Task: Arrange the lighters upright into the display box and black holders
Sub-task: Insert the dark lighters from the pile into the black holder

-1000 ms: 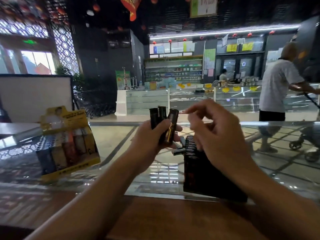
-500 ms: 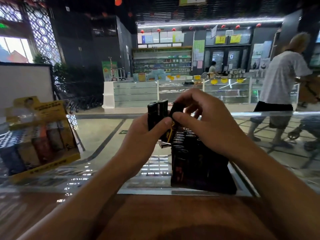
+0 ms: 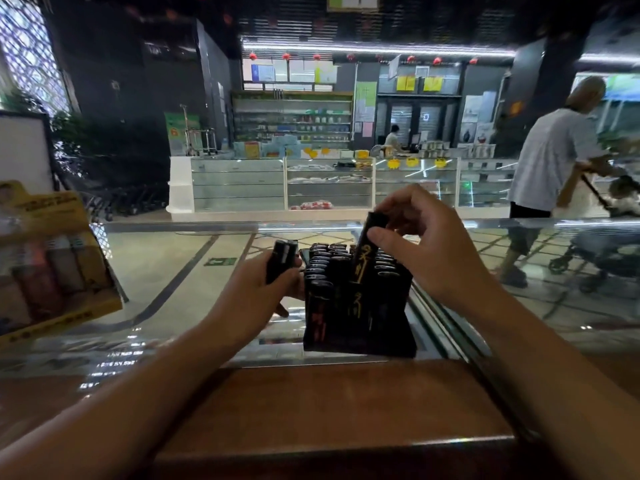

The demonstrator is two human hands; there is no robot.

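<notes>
The right hand (image 3: 429, 247) had taken one lighter (image 3: 363, 258) from the left hand's bunch and pinched it, tilted, over the black holder (image 3: 360, 337) on the counter (image 3: 173, 334). The left hand (image 3: 256, 296) gripped two remaining lighters (image 3: 282, 259) beside it, so seating seemed next.

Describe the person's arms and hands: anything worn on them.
Both forearms are bare up to the frame's edge, with no sleeves in view. The left hand and right hand wear no gloves, and no watch, ring or bracelet shows on what can be seen of either.
</notes>
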